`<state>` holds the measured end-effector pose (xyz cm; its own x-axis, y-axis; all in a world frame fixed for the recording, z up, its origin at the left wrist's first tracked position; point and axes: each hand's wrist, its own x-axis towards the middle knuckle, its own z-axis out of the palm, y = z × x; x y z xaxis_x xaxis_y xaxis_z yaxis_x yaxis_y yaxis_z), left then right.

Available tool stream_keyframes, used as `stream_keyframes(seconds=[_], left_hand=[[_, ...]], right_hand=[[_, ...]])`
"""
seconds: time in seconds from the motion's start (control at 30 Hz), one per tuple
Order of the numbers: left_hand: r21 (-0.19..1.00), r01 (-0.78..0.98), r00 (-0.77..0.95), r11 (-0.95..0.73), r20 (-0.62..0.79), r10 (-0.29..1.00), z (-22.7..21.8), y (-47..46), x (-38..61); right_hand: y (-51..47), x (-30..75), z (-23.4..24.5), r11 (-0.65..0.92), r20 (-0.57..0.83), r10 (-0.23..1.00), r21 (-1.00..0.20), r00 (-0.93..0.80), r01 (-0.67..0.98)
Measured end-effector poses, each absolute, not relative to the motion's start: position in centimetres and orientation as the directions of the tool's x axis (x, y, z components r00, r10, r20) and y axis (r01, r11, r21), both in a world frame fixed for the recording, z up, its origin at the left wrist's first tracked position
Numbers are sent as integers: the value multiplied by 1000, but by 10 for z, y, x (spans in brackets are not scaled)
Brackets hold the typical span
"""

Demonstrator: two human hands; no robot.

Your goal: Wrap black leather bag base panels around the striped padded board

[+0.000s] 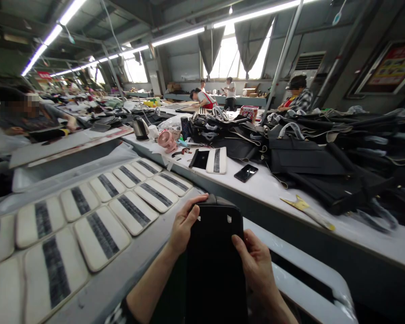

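Note:
I hold a flat black leather panel upright in front of me, with two small white notches near its rounded top. My left hand grips its upper left edge, fingers curled over the top. My right hand clasps its right edge, thumb pressed on the face. Just left of the panel, a grey belt carries several white oblong pieces with dark middle stripes.
A white worktable runs to the right with a phone, a white striped piece, a pink fan, a kettle and piles of black bag parts. Other people work at the left and far back.

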<state>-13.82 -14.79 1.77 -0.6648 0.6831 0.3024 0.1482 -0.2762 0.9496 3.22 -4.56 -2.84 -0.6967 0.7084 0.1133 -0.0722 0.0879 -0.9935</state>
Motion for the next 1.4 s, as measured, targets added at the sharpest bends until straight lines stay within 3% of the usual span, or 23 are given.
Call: stream_keyframes(seconds=[0.13, 0.3, 0.43, 0.5, 0.57, 0.67, 0.77, 0.97, 1.1, 1.27, 1.4], left_hand=[[953, 188, -613, -235, 301, 731, 28, -138, -150], [977, 67, -709, -200, 188, 680, 20, -146, -150], [993, -37, -696, -114, 56, 716, 15, -160, -158], [994, -63, -663, -87, 24, 748, 14, -163, -162], [996, -57, -626, -70, 19, 780, 14, -163, -164], [997, 9, -566, -81, 72, 821, 14, -160, -165], [995, 87, -502, -53, 90, 860, 16, -157, -171], [962, 257, -272, 92, -20, 962, 33, -141, -204], [830, 554, -63, 59, -29, 998, 45, -127, -218], [741, 668, 14, -75, 88, 996, 41, -125, -207], [645, 764, -23, 3, 23, 999, 36, -131, -198]], right_hand=[[-48, 33, -30, 103, 127, 707, -992, -696, -76], [-54, 23, -36, 96, 120, 697, -993, -707, -74], [-52, 14, -38, 57, 82, 664, -997, -744, -59], [-45, 9, -33, 113, 93, 676, -993, -731, -22], [-34, 3, -23, 276, 196, 696, -961, -691, 5], [-19, -8, -5, 602, 426, 550, -799, -718, -13], [-14, -17, 4, 753, 544, 339, -646, -767, -125], [-31, -20, -3, 834, 692, 259, -512, -674, -205], [-39, -15, 2, 895, 734, 179, -399, -655, -202], [-44, -9, -1, 859, 720, 102, -412, -687, -305], [-51, -3, -9, 852, 693, 95, -428, -714, -302]])
